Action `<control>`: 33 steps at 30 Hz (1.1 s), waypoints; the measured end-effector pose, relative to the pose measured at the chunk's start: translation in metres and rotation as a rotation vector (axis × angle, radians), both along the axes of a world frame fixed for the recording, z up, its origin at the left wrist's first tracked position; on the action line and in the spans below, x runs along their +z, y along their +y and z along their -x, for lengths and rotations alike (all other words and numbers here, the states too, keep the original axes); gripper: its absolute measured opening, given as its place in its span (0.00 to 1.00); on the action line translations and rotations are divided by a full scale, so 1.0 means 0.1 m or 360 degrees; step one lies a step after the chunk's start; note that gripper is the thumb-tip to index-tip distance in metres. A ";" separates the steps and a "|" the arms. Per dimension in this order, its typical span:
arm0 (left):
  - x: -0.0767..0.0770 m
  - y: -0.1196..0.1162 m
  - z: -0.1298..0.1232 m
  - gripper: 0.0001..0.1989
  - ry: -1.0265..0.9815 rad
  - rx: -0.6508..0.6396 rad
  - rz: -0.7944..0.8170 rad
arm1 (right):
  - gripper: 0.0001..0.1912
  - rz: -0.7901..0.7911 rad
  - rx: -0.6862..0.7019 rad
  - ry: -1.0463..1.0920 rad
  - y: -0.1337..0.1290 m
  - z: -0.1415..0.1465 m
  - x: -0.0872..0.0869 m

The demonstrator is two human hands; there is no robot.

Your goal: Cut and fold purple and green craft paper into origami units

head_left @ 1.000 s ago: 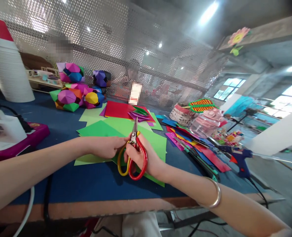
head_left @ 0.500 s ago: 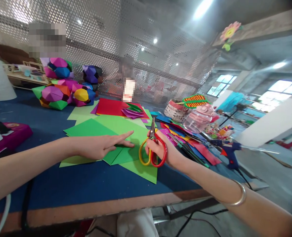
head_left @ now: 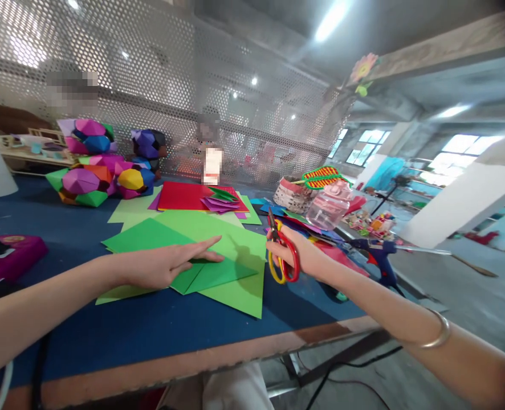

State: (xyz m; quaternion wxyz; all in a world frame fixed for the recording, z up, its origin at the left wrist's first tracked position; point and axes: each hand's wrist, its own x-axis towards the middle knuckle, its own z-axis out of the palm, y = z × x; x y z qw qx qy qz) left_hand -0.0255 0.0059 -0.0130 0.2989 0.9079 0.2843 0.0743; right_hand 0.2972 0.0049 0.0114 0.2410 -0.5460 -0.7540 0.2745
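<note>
My left hand [head_left: 179, 262] lies with its fingers stretched out over dark green paper [head_left: 145, 234], on top of light green sheets [head_left: 244, 287]. Scissors [head_left: 294, 259] with one red and one yellow handle are gripped in my right hand [head_left: 299, 245], blades pointing up and away from me. That hand hovers just right of the green sheets, and its shadow falls on them. Behind the green paper sits red paper [head_left: 179, 196], with folded purple and green pieces [head_left: 220, 202] on it.
Colourful folded-paper balls [head_left: 84, 182] stand at the back left. A pink clear bottle [head_left: 327, 206] and a basket [head_left: 293, 193] are at the back right. A blue glue gun [head_left: 381, 253] rests near the right edge. Behind the table [head_left: 124, 330] rises a perforated metal screen [head_left: 158, 85].
My right hand has moved right with the scissors, off the green paper, uncovering more dark green paper. The left hand stays over the sheets. The camera view has shifted slightly.
</note>
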 end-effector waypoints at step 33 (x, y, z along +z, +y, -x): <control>0.13 -0.15 0.02 0.22 -0.1068 0.0943 -0.0628 | 0.14 -0.0548 0.0189 0.0505 0.43 1.03 -0.10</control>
